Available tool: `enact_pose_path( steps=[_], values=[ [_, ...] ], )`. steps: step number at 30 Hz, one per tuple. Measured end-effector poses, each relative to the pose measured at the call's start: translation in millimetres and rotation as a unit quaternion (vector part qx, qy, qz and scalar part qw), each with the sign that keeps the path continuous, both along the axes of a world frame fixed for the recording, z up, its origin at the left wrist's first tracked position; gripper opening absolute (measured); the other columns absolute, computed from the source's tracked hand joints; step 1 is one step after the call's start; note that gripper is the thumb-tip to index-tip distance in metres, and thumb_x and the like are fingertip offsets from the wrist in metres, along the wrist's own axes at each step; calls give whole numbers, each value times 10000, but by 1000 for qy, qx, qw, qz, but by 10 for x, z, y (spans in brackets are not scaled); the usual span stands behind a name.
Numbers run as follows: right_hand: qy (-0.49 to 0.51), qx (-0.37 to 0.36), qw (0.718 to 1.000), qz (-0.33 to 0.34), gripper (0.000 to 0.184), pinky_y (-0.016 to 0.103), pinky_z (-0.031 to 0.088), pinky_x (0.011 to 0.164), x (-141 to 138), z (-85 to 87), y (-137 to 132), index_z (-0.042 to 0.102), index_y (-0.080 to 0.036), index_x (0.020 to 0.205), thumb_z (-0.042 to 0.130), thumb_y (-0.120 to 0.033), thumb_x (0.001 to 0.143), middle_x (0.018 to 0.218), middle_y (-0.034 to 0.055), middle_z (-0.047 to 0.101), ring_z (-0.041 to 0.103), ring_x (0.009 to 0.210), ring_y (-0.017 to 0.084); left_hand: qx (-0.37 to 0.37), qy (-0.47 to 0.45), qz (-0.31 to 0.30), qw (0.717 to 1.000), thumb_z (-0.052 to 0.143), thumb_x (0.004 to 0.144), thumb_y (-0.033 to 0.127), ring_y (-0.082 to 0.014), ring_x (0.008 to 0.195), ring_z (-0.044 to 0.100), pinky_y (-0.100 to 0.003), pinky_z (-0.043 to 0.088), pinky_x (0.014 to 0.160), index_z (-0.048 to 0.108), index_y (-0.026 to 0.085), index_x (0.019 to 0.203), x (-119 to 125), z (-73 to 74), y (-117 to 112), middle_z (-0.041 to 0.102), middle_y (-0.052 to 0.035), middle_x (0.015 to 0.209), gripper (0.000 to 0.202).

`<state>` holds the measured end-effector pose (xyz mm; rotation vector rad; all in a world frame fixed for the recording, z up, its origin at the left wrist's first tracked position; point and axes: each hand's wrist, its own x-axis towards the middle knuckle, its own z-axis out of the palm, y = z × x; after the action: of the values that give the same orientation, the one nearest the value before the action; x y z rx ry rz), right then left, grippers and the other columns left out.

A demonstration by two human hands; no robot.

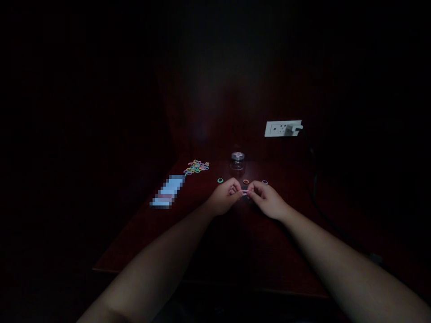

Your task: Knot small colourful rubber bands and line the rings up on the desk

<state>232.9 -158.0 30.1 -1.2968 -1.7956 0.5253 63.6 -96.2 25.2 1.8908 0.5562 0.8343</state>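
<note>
Both my hands meet over the dark red table (pixel 235 251) in dim light. My left hand (pixel 225 195) and my right hand (pixel 266 198) pinch the two ends of a small pale elastic band (pixel 244 192), stretched between the fingertips. Three loose bands lie just beyond the hands: a green one (pixel 220 180), an orange one (pixel 246 181) and a purple one (pixel 265 182). A small clear glass jar (pixel 237 160) stands behind them.
A heap of several coloured bands (pixel 197 167) lies at the table's far left. Beside it rests a flat blurred rectangular item (pixel 167 192). A white wall socket (pixel 283 128) holds a plug, and its black cable (pixel 314 184) hangs down on the right.
</note>
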Motion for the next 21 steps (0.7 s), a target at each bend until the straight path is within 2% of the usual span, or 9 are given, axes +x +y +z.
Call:
enact_pose_path(
  steps=[5, 13, 18, 21],
  values=[
    [33, -33, 999, 13, 143, 246, 414, 590, 40, -40, 17, 481, -186, 770, 453, -287, 866, 666, -11, 561, 522, 591, 117, 9, 13, 9, 1000, 533, 791, 244, -83, 583, 475, -193, 341, 536, 489, 149, 804, -25, -1, 11, 550, 16, 670, 106],
    [60, -48, 996, 42, 163, 236, 397, 560, -3, -65, 18, 497, -176, 790, 470, -319, 865, 635, -13, 538, 503, 573, 114, -11, 8, 4, 1000, 570, 788, 302, -75, 583, 460, -188, 343, 533, 506, 136, 814, 14, -52, 7, 549, 7, 683, 180],
    [71, -50, 995, 47, 172, 230, 383, 539, -13, -46, -2, 511, -170, 798, 494, -333, 852, 629, -6, 547, 493, 566, 115, -1, 12, -1, 1000, 618, 753, 267, -97, 693, 532, -217, 422, 647, 545, 126, 863, 0, -30, -8, 602, -33, 799, 194],
    [68, -43, 996, 49, 173, 231, 385, 539, -17, -29, -12, 518, -167, 789, 501, -330, 845, 632, 0, 553, 495, 572, 118, 21, 24, 11, 999, 617, 756, 271, -107, 730, 547, -216, 425, 660, 572, 130, 869, -13, -7, -15, 613, -37, 817, 187]
  ],
)
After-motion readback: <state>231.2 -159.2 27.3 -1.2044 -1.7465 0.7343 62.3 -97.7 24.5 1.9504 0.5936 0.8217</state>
